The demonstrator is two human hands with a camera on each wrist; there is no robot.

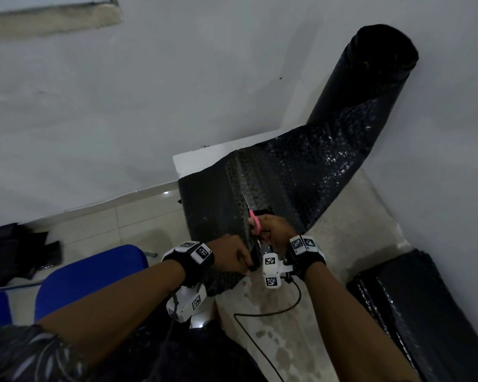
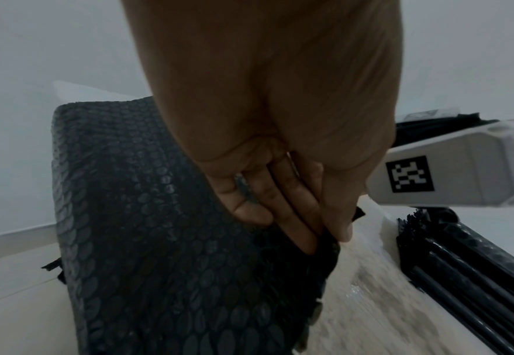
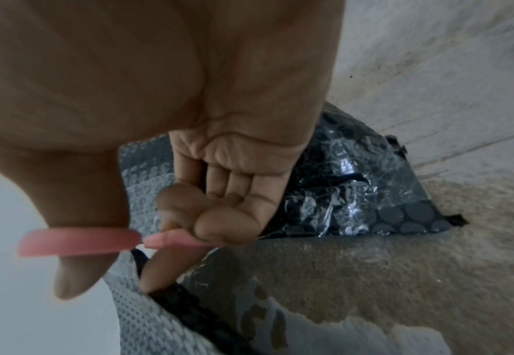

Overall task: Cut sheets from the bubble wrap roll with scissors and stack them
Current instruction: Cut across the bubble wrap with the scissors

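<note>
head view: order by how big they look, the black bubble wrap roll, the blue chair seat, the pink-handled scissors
1. Black bubble wrap roll, with its unrolled sheet, largest.
2. Blue chair seat, partly hidden by the left arm.
3. Pink-handled scissors, smallest, mostly hidden in the right hand.

Bubble wrap roll [image 1: 364, 86]: black, glossy, round-bubble pattern. Scissors [image 1: 254, 222]: pink handles, blade grey, possibly steel (dim view). Chair [image 1: 94, 274]: blue. Wrist markers [image 1: 270, 261]: white with black square codes. Worktop [image 1: 351, 216]: mottled beige.

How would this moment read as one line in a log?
step: cutting sheet | right hand: holds scissors | left hand: holds bubble wrap edge | roll: upright
</note>
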